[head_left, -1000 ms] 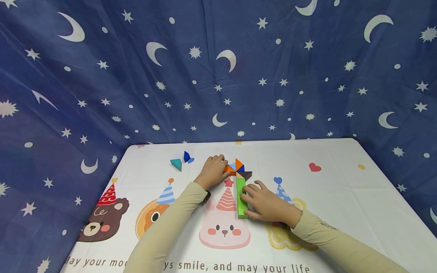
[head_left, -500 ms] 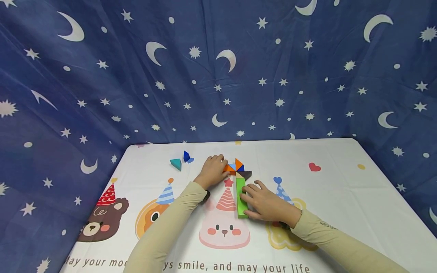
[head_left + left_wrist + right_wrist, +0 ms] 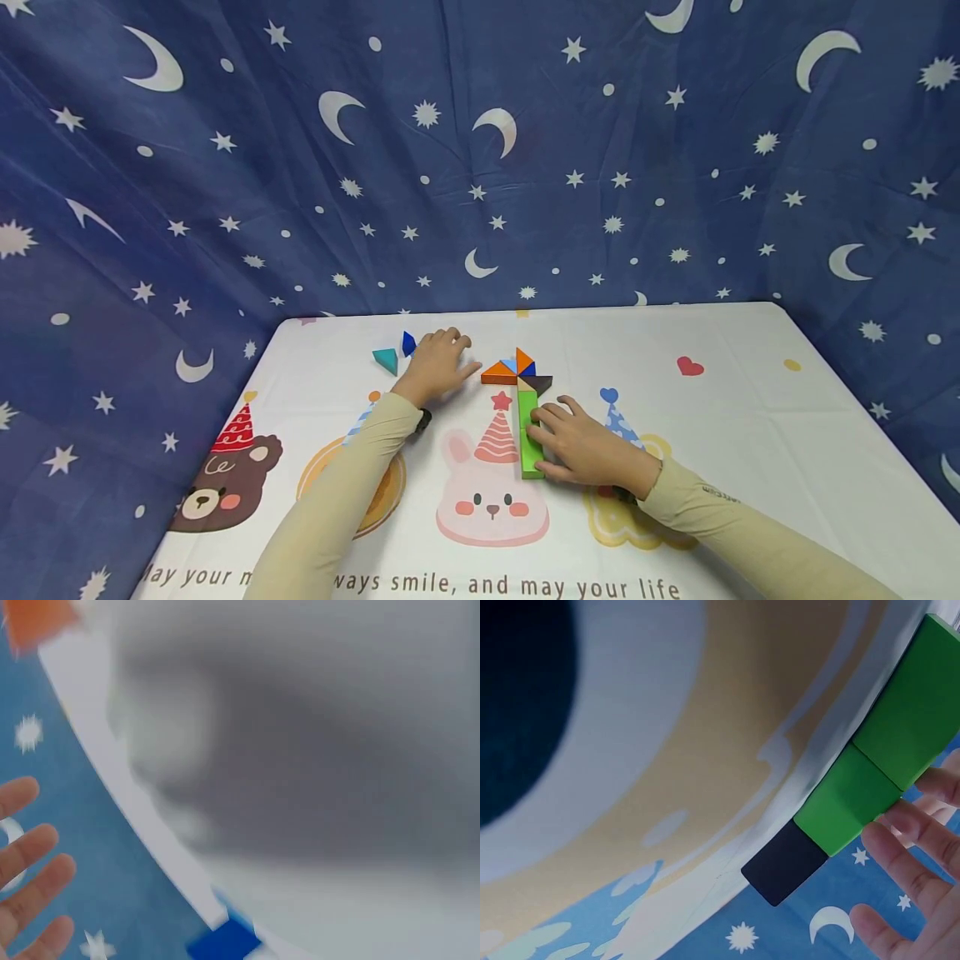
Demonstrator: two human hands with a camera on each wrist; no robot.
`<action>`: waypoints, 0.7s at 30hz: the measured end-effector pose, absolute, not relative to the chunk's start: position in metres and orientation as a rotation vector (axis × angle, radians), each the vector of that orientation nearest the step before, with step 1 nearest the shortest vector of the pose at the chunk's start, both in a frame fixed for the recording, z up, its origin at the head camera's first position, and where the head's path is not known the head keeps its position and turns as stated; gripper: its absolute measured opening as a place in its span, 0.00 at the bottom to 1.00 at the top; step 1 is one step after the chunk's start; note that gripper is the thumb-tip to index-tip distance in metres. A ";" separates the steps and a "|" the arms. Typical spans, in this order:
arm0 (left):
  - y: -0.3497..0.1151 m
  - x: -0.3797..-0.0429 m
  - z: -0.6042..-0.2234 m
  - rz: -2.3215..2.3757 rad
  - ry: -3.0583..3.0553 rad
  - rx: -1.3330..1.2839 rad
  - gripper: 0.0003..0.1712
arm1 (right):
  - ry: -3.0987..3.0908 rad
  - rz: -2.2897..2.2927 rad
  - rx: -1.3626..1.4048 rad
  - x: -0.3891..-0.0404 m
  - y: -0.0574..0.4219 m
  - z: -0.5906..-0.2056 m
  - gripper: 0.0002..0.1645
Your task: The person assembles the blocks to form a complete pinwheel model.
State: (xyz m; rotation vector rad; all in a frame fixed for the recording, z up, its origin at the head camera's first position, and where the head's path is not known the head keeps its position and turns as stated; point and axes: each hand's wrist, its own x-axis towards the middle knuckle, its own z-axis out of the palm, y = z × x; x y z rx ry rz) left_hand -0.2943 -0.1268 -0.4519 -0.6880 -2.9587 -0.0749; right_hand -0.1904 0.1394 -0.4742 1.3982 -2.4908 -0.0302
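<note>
In the head view my left hand (image 3: 433, 365), fingers spread and holding nothing, is over the table between the blue block (image 3: 408, 343) and the pinwheel-like group of triangular blocks. That group has an orange triangle (image 3: 498, 374) at its left, an upright orange piece (image 3: 523, 362), a dark blue one (image 3: 529, 368) and a black block (image 3: 540, 384). Two green blocks (image 3: 528, 408) run down from it in a line. My right hand (image 3: 585, 442) rests its fingertips on the green blocks from the right; its fingers look fairly straight in the right wrist view.
A teal triangular block (image 3: 386, 361) lies at the back left, near the blue block. The white tablecloth (image 3: 750, 467) has printed animals and lettering. A dark blue star-patterned curtain (image 3: 480, 150) stands behind the table.
My left hand has let go of the orange triangle and moved left, toward the blue block, uncovering the triangle. My right hand has stayed at the green blocks.
</note>
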 end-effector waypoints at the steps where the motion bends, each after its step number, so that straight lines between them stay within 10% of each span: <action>1: -0.132 -0.296 -0.449 -0.088 -2.951 -0.660 0.27 | -2.484 -0.025 1.400 -0.190 0.139 -0.474 0.25; 21: -0.193 -0.320 -0.459 0.017 -2.907 -0.179 0.30 | -2.464 -0.008 1.412 -0.190 0.140 -0.473 0.24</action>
